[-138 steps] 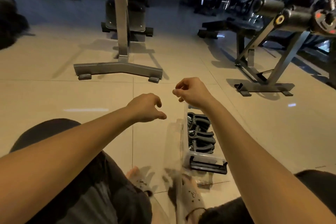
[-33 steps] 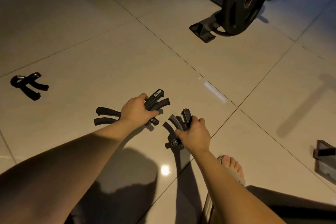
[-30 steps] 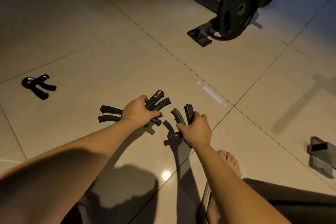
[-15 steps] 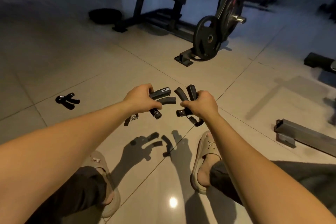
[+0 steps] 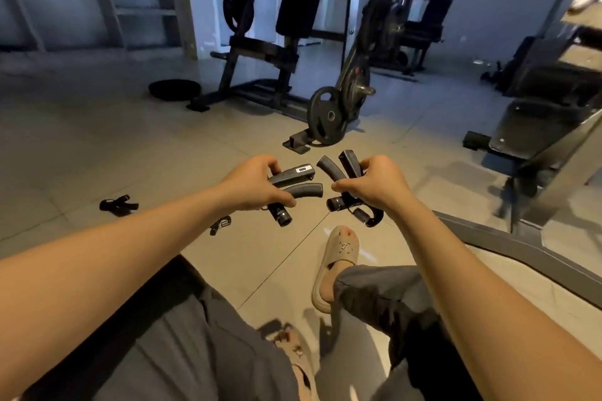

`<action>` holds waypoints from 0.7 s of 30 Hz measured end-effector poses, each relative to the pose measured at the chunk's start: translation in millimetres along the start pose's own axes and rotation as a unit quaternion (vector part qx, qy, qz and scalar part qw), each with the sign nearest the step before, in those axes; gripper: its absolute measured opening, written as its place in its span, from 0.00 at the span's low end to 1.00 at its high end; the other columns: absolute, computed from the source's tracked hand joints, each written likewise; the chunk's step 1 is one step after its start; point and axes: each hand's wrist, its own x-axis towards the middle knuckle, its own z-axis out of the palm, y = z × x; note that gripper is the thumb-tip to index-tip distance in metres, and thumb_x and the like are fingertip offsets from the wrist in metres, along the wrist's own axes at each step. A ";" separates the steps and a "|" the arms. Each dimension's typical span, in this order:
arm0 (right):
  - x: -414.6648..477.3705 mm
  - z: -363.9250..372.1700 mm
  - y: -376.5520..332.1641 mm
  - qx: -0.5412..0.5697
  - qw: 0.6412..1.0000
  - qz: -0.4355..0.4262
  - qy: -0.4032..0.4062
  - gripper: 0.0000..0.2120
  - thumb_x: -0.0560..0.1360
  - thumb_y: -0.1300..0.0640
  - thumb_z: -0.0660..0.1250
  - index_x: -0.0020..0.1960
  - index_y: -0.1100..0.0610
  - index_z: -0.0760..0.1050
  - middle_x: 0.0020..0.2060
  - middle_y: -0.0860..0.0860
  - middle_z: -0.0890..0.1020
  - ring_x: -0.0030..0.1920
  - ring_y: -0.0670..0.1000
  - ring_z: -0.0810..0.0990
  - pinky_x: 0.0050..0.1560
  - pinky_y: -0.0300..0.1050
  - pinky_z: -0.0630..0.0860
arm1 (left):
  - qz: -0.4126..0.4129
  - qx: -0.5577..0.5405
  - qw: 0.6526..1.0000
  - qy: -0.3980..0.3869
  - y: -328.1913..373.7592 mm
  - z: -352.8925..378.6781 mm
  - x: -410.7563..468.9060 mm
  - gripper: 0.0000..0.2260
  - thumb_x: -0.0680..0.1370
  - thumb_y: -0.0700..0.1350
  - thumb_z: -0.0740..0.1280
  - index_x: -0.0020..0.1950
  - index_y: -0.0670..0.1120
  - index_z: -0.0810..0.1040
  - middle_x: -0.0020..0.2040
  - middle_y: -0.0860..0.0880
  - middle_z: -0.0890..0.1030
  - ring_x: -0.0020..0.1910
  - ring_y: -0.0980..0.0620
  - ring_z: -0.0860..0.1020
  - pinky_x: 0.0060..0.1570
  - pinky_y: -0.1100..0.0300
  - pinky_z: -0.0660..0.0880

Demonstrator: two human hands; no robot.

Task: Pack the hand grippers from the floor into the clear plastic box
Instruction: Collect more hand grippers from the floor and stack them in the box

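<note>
On the tiled floor [image 5: 97, 146] no clear box is seen, so its direction cannot be told. One hand gripper [image 5: 294, 181] is clasped in the left hand [image 5: 257, 187], handles pointed right. A second gripper [image 5: 338, 168] is clasped in the right hand [image 5: 374, 187], handles pointed up-left. A third gripper [image 5: 119, 205] is seen lying well off to the left, nearer the left hand.

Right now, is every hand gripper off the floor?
No, one black hand gripper lies on the floor tiles, left of the left forearm.
</note>
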 end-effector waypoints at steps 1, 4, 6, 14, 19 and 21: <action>-18.4 -10.7 5.5 -0.002 1.000 0.007 0.003 0.25 0.65 0.40 0.79 0.51 0.55 0.76 0.40 0.51 0.82 0.41 0.52 0.83 0.47 0.55 0.84 | 0.008 -0.006 1.000 -0.009 7.3 7.2 -9.8 0.22 0.68 0.52 0.81 0.54 0.51 0.74 0.49 0.48 0.81 0.44 0.50 0.83 0.42 0.55 0.84; -73.8 -42.7 27.6 -0.018 0.999 0.025 0.017 0.26 0.66 0.42 0.79 0.56 0.54 0.76 0.41 0.50 0.82 0.41 0.50 0.83 0.46 0.51 0.84 | 0.043 -0.027 0.998 -0.039 34.5 32.7 -39.0 0.22 0.69 0.51 0.80 0.56 0.51 0.74 0.49 0.49 0.81 0.44 0.51 0.83 0.38 0.59 0.82; -109.7 -64.5 45.6 -0.033 0.998 0.044 0.032 0.27 0.67 0.43 0.79 0.59 0.55 0.76 0.43 0.51 0.82 0.42 0.51 0.83 0.47 0.51 0.83 | 0.076 -0.037 0.994 -0.064 57.1 51.2 -55.7 0.22 0.69 0.50 0.81 0.57 0.51 0.75 0.49 0.49 0.81 0.44 0.52 0.83 0.37 0.62 0.80; -236.6 -159.6 121.2 -0.079 0.983 0.155 0.060 0.22 0.66 0.42 0.79 0.51 0.55 0.79 0.40 0.52 0.84 0.41 0.50 0.84 0.46 0.52 0.84 | 0.182 -0.063 0.964 -0.182 163.6 130.1 -109.7 0.24 0.69 0.48 0.80 0.62 0.53 0.76 0.50 0.49 0.83 0.45 0.53 0.83 0.38 0.62 0.80; -331.2 -210.4 179.8 -0.053 0.967 0.233 0.093 0.21 0.67 0.46 0.80 0.52 0.56 0.78 0.41 0.53 0.84 0.43 0.51 0.84 0.50 0.53 0.84 | 0.252 -0.046 0.933 -0.252 243.8 188.3 -149.8 0.26 0.70 0.48 0.80 0.65 0.53 0.75 0.51 0.50 0.81 0.46 0.52 0.82 0.39 0.61 0.80; -370.6 -223.0 207.7 -0.059 0.957 0.258 0.117 0.23 0.66 0.44 0.80 0.53 0.56 0.79 0.41 0.52 0.83 0.43 0.51 0.84 0.50 0.54 0.83 | 0.280 -0.023 0.917 -0.283 275.5 215.4 -168.6 0.26 0.70 0.48 0.80 0.65 0.53 0.75 0.51 0.49 0.81 0.46 0.52 0.82 0.40 0.60 0.80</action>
